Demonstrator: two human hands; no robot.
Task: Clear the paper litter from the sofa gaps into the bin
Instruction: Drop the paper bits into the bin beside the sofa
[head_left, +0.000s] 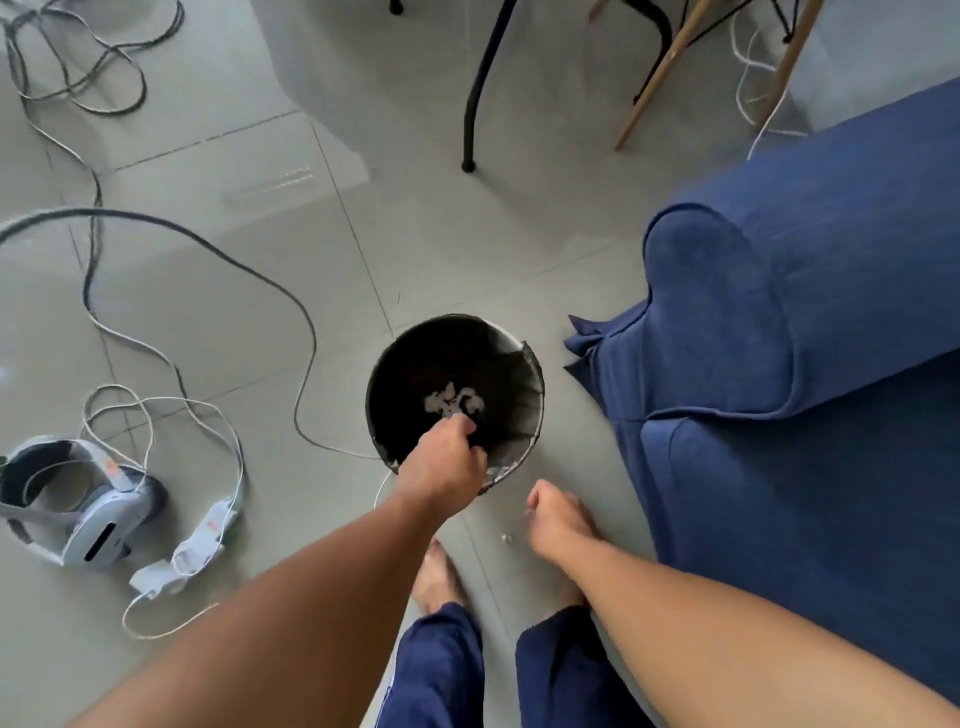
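Centre frame: left hand (448, 457), grip curled, contents indiscernible, over the bin (524, 384) holding paper (453, 402). Right hand (553, 519) loosely closed, lower right, beside the sofa (810, 332).

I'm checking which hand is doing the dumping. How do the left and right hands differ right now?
The left hand reaches over the black bin, above the paper litter inside; the right hand hangs outside it, over the floor. The left hand sits nearer the bin's centre, the right hand nearer the blue sofa. Both have fingers curled; whether either holds paper cannot be told.
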